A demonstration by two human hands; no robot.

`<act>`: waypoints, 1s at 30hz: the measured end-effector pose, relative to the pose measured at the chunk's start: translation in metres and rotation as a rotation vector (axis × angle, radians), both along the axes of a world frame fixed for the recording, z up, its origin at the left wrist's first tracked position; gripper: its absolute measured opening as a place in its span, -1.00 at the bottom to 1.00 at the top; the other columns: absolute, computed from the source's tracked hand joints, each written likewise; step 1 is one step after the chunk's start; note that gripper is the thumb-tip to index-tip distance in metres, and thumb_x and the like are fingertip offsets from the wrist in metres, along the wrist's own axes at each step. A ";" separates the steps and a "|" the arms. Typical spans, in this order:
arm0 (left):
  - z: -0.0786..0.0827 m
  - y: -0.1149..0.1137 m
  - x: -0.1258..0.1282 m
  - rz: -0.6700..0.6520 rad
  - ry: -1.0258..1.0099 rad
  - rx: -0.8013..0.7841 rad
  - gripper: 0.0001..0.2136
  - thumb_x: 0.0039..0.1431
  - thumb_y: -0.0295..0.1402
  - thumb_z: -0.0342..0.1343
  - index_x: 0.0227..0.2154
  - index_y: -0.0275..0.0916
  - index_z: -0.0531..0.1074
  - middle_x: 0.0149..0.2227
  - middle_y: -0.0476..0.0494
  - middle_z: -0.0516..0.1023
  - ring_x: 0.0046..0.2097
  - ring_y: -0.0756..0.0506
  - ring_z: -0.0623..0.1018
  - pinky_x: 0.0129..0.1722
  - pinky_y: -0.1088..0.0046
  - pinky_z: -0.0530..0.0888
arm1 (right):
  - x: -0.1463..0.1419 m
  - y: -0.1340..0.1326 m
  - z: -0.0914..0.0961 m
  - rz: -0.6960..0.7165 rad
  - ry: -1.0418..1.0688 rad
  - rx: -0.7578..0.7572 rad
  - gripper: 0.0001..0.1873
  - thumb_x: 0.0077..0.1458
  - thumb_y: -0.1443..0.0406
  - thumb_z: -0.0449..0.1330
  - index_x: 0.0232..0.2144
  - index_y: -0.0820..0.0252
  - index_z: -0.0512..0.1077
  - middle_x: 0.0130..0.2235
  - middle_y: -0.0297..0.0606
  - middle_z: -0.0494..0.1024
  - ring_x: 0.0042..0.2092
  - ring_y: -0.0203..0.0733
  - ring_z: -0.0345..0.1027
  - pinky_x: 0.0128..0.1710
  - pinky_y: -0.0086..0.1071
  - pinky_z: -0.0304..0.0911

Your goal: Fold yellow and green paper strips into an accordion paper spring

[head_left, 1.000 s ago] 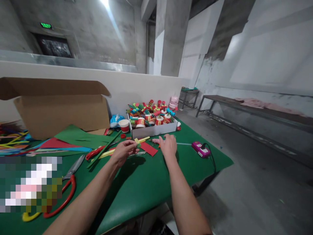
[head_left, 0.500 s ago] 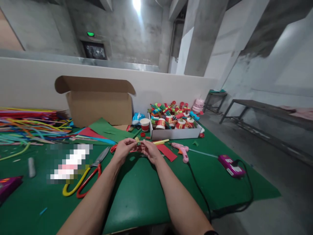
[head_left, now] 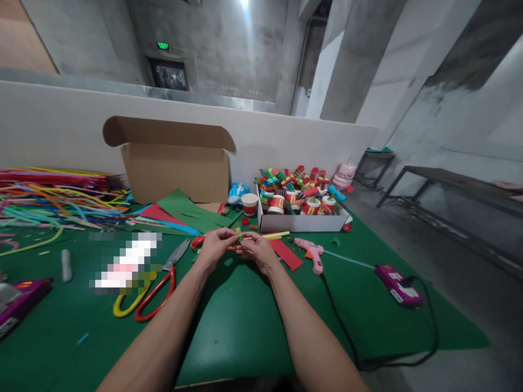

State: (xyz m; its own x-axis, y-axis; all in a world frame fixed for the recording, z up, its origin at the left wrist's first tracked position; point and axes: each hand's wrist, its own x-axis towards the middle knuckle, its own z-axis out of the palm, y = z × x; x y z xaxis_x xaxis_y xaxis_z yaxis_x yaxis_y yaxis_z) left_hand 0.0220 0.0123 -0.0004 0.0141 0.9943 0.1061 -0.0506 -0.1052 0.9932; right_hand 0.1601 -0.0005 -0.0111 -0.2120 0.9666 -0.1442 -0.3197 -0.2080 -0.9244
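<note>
My left hand (head_left: 216,247) and my right hand (head_left: 259,251) meet over the middle of the green table. Pinched between their fingertips is a small yellow and green piece (head_left: 239,235), too small to make out fully. The left hand's thumb and index finger close on it from one side, the right hand's fingers from the other. Just beyond my left hand lies a red-handled tool (head_left: 198,242), partly hidden. Past my right hand are yellow strips (head_left: 275,236), a red strip (head_left: 289,256) and a pink glue gun (head_left: 312,253).
Scissors (head_left: 174,261) with yellow and red handles lie on the left, near a pile of coloured pipe cleaners (head_left: 61,198). Behind stand an open cardboard box (head_left: 177,174), a paper cup (head_left: 249,204) and a white box (head_left: 304,223) of cup crafts. A cord runs to a purple box (head_left: 398,286).
The view has turned slightly left and down. My hands stay together, and the small piece's yellow part now shows more clearly above the fingertips.
</note>
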 end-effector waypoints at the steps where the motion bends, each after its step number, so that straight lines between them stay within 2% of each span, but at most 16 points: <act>1: 0.000 0.000 0.000 0.001 0.008 0.007 -0.63 -0.40 -0.10 0.34 -0.59 -0.31 0.46 -0.57 -0.06 0.49 -0.50 -0.01 0.43 -0.45 0.49 0.35 | 0.000 0.000 -0.001 -0.004 -0.003 0.004 -0.61 -0.24 0.24 0.32 -0.28 0.20 0.41 -0.48 -0.33 0.55 -0.48 -0.32 0.44 -0.49 -0.51 0.28; 11: -0.002 0.002 -0.001 -0.020 0.013 0.022 -0.63 -0.38 -0.08 0.33 -0.58 -0.30 0.47 -0.57 -0.06 0.50 -0.50 -0.01 0.44 -0.44 0.48 0.36 | -0.002 0.000 -0.002 -0.021 0.051 0.049 -0.64 -0.22 0.23 0.33 -0.31 0.21 0.40 -0.50 -0.36 0.54 -0.45 -0.33 0.45 -0.35 -0.45 0.36; 17: -0.002 0.002 -0.001 -0.029 0.059 0.037 -0.66 -0.33 -0.10 0.32 -0.57 -0.30 0.48 -0.56 -0.08 0.51 -0.49 -0.02 0.45 -0.43 0.48 0.36 | -0.002 0.000 -0.003 -0.054 0.026 0.015 -0.67 -0.19 0.25 0.32 -0.31 0.21 0.41 -0.51 -0.35 0.54 -0.51 -0.34 0.44 -0.41 -0.47 0.37; 23: 0.005 0.001 -0.006 -0.051 0.062 0.014 -0.63 -0.34 -0.13 0.32 -0.46 -0.30 0.53 -0.43 -0.16 0.58 -0.38 -0.09 0.51 -0.31 0.41 0.41 | -0.003 0.002 -0.006 -0.092 -0.060 0.001 -0.71 -0.14 0.25 0.31 -0.32 0.24 0.42 -0.53 -0.33 0.54 -0.53 -0.34 0.43 -0.45 -0.46 0.37; 30: -0.001 0.004 -0.007 -0.028 0.181 0.101 -0.74 -0.25 -0.16 0.26 -0.53 -0.26 0.52 -0.49 -0.12 0.56 -0.41 -0.09 0.49 -0.34 0.42 0.39 | -0.005 0.002 -0.006 -0.109 -0.043 0.003 -0.82 -0.10 0.34 0.28 -0.36 0.24 0.41 -0.55 -0.34 0.54 -0.55 -0.35 0.43 -0.46 -0.47 0.39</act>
State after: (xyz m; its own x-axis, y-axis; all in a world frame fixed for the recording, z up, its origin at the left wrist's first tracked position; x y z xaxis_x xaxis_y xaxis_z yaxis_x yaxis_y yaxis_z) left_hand 0.0155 0.0161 -0.0009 0.0699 0.9776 0.1987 0.1234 -0.2061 0.9707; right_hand 0.1553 0.0014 -0.0174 -0.0992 0.9841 -0.1476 -0.3004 -0.1710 -0.9384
